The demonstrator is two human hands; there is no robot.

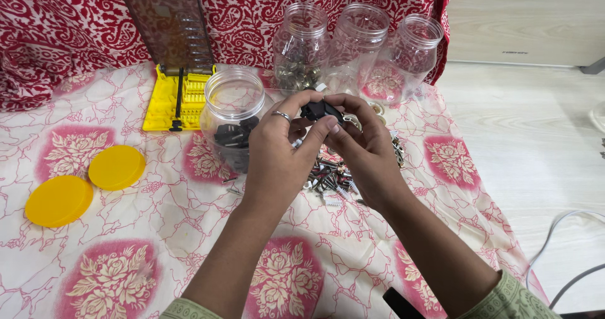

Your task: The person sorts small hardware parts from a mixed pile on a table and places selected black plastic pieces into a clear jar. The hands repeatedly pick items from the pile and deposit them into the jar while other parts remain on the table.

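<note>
Crosswise between both hands (321,136), black part (320,110).

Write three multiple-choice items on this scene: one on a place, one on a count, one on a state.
1. Where do the yellow lids lie?
A. left on the cloth
B. on the jars
C. in the case

2. How many clear jars stand in the back row?
A. one
B. three
C. five

3. How is the yellow case?
A. shut
B. open, lid up
C. upside down

Answers:
1 A, both lie flat at left.
2 B, three stand by the red cloth.
3 B, its lid stands upright.
</note>
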